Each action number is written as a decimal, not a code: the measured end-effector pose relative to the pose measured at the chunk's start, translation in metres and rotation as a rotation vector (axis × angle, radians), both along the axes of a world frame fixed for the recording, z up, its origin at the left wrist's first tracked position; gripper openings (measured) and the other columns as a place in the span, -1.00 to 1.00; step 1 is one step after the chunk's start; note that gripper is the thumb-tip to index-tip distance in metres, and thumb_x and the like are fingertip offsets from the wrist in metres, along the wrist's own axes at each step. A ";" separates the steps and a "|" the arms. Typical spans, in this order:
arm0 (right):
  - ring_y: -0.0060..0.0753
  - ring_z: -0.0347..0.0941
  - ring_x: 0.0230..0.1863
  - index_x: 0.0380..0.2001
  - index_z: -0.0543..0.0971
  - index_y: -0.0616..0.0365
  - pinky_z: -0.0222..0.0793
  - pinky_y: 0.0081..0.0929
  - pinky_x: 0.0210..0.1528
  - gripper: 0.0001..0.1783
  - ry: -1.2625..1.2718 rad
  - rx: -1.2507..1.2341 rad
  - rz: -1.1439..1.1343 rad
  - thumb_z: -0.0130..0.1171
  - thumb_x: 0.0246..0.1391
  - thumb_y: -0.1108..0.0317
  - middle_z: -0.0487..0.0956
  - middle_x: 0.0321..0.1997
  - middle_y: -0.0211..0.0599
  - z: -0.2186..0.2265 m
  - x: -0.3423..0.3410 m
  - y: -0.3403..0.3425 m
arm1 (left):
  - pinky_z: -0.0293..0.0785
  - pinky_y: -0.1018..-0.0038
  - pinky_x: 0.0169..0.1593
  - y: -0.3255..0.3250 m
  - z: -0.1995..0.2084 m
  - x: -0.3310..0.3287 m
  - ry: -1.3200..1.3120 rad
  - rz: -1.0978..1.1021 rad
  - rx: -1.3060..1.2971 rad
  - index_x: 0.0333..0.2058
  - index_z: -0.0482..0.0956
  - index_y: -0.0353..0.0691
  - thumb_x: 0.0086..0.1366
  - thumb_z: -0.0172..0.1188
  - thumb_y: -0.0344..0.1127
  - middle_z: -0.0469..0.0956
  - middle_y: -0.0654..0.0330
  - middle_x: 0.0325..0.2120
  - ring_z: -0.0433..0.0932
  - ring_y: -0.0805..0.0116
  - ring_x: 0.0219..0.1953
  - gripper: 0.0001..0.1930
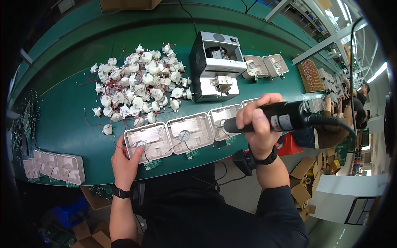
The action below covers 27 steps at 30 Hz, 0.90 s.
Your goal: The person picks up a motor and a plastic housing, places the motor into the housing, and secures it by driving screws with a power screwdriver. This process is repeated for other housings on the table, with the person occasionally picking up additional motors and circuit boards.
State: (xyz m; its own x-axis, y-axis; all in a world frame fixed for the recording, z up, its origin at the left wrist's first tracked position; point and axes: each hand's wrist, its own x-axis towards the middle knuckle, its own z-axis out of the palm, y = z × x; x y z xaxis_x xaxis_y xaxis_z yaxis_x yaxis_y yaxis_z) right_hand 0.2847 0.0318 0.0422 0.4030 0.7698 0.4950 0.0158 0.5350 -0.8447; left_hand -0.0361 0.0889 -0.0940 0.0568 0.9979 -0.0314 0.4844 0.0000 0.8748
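My right hand (261, 124) is wrapped round a black electric screwdriver (285, 116), whose cord trails off to the right. Its front end points left, over the third white plastic housing (223, 112) of a row. At the row's left end, my left hand (126, 162) grips another white plastic housing (159, 149). The left fingers lie along that housing's side wall, and the thumb presses on a round metal part (142, 145) inside. Between these two sits a middle housing (196, 142) with a similar round part. Green circuit boards (153, 164) hang on wires at the housings' front edges.
A heap of white motor-like parts (140, 82) with red wires lies behind the row. Beside it stands a grey and black machine (217, 66). More housings (69, 167) stand at the left table edge. Co-workers (345, 111) sit farther right. A red stool (290, 144) stands below the table edge.
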 end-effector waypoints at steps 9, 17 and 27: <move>-0.46 0.32 -0.61 -0.16 0.29 0.19 0.40 -0.42 -0.48 -0.74 -0.110 -0.063 -0.063 0.07 0.09 0.54 0.40 -0.56 -0.28 -0.035 0.000 0.006 | 0.51 0.51 -0.30 -0.001 0.004 0.001 -0.034 -0.006 -0.003 0.23 0.39 -0.29 0.17 0.44 -0.15 0.62 0.18 -0.40 0.57 0.47 -0.42 -0.29; -0.47 0.31 -0.61 -0.17 0.31 0.20 0.41 -0.40 -0.48 -0.75 -0.061 -0.027 -0.036 0.10 0.10 0.53 0.41 -0.55 -0.28 -0.035 -0.004 0.016 | 0.51 0.49 -0.31 0.004 0.000 -0.008 -0.050 -0.008 0.013 0.22 0.40 -0.29 0.17 0.44 -0.13 0.62 0.18 -0.40 0.57 0.45 -0.42 -0.30; -0.42 0.36 -0.59 -0.13 0.33 0.19 0.40 -0.40 -0.49 -0.80 -0.104 0.173 -0.098 0.05 0.20 0.51 0.42 -0.54 -0.30 0.025 0.033 0.074 | 0.49 0.49 -0.34 -0.004 0.003 0.016 0.006 -0.033 0.011 0.20 0.41 -0.28 0.14 0.46 -0.12 0.60 0.19 -0.48 0.55 0.44 -0.48 -0.29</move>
State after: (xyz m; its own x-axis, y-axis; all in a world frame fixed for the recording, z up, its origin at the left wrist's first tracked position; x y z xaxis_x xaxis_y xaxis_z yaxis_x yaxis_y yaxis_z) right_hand 0.3179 0.1054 0.0672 0.4111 0.6297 0.6591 0.1572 0.6633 -0.7317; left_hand -0.0201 0.0849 -0.0914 0.0893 0.9958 -0.0211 0.4893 -0.0253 0.8717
